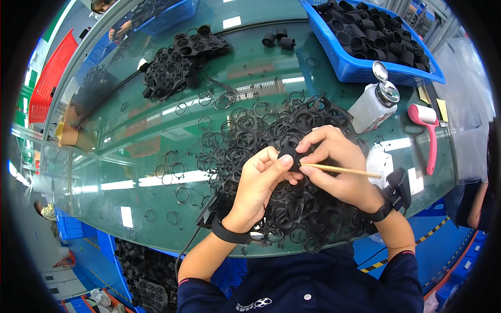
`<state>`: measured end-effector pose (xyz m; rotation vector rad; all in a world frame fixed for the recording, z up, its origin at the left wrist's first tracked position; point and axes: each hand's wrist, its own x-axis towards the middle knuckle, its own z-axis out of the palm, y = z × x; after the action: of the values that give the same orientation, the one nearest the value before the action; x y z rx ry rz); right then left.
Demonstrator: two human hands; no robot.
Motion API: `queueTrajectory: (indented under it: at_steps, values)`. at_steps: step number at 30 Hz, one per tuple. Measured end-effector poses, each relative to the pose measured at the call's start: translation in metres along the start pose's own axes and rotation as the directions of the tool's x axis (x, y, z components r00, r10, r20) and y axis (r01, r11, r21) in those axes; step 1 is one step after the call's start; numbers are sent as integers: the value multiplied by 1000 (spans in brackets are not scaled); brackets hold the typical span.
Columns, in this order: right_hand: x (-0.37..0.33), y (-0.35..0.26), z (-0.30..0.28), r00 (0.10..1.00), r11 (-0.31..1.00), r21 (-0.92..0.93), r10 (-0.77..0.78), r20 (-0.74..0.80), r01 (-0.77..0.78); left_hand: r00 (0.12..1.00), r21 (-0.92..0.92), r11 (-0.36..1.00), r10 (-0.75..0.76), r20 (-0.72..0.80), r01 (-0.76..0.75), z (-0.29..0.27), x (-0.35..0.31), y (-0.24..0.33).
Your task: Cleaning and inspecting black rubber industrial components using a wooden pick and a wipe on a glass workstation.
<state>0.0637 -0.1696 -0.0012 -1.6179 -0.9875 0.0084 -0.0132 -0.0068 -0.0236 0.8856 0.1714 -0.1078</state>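
My left hand (257, 182) is closed on a small round black part (294, 166), gripping it with the thumb on its face. A thin wooden stick (347, 170) lies in the pinch of my right hand (342, 161). Its tip touches or nearly touches the black part, whose edge the right fingertips also meet. Under both hands spreads a heap of black rings and ring-shaped scraps (308, 214). My fingers hide much of the part. Each wrist wears a black band with a small device.
A blue basket (360, 73) of black cylindrical caps stands at the far right. Near it are a pump bottle (371, 107) and a pink-handled roller (430, 141). Several moulded black pieces (169, 70) lie far left on the green table (125, 177). A few caps (282, 39) stand behind.
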Motion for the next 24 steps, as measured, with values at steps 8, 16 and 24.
queueTrajectory:
  at_steps: [8,16,24]
  values:
    - [0,-2,10,942,860,-444,-323,-89,252,999,-78,996,-34,10,34,-1,6,-2]
    - [2,1,-2,973,957,271,158,-169,-108,986,-239,970,0,165,40,1,7,7]
    - [2,2,0,989,967,246,90,-115,-60,981,-176,984,14,191,20,3,7,7]
